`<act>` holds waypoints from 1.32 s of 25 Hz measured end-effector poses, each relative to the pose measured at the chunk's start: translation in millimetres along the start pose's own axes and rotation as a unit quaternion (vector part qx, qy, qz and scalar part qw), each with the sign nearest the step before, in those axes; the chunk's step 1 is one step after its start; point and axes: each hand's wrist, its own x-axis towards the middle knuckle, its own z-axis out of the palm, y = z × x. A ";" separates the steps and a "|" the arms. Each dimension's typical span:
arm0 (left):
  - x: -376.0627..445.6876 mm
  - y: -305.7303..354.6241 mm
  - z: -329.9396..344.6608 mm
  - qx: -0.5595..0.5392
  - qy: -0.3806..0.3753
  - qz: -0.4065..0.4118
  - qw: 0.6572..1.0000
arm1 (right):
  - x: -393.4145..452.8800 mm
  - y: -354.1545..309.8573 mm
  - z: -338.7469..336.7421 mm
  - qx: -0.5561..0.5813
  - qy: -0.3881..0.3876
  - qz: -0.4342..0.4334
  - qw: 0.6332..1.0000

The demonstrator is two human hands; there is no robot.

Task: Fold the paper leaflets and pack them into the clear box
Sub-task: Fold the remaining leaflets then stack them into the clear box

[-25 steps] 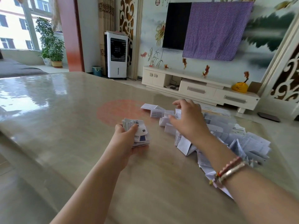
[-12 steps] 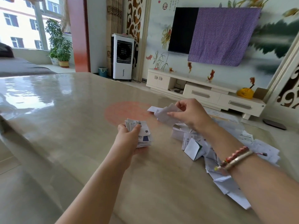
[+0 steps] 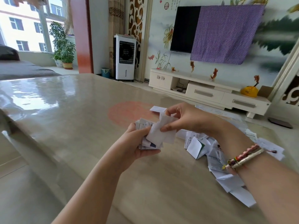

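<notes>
My left hand (image 3: 135, 143) grips a small stack of folded leaflets (image 3: 146, 143) above the table. My right hand (image 3: 186, 118) pinches one white folded leaflet (image 3: 165, 131) and holds it against the top of that stack. A loose pile of white paper leaflets (image 3: 215, 152), some folded, lies on the table under and beside my right forearm. One more folded leaflet (image 3: 157, 108) lies just beyond my right hand. No clear box shows in the view.
The glossy beige table (image 3: 64, 118) stretches far to the left and has a round pink mark (image 3: 129, 110) beyond my hands. A white TV cabinet (image 3: 208, 92) and a white air cooler (image 3: 124, 59) stand past the table's far edge.
My right hand lifted one folded leaflet from the pile and carried it left onto the stack in my left hand. The left hand kept its grip and rose slightly.
</notes>
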 end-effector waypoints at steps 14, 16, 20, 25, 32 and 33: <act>10.0 -10.9 -4.9 -0.047 0.033 0.006 0.998 | -2.0 12.9 2.8 0.165 0.229 0.003 0.959; 10.4 -10.7 -1.3 -0.038 0.021 0.004 0.999 | -1.3 10.4 20.2 0.160 0.152 -0.009 0.975; 9.8 -8.6 -1.5 -0.076 -0.024 -0.008 0.997 | 7.2 18.5 33.2 0.140 0.121 -0.017 0.983; 9.8 -10.5 -9.6 -0.068 -0.057 -0.008 0.996 | 3.9 15.2 37.9 0.162 0.078 -0.031 0.983; 11.7 -11.8 -8.7 -0.069 -0.009 -0.017 0.997 | 24.2 48.8 -7.1 -0.089 0.248 0.085 0.961; 13.6 -10.9 -7.5 -0.070 0.005 -0.016 0.997 | 27.6 54.7 -18.3 -0.216 0.252 0.113 0.937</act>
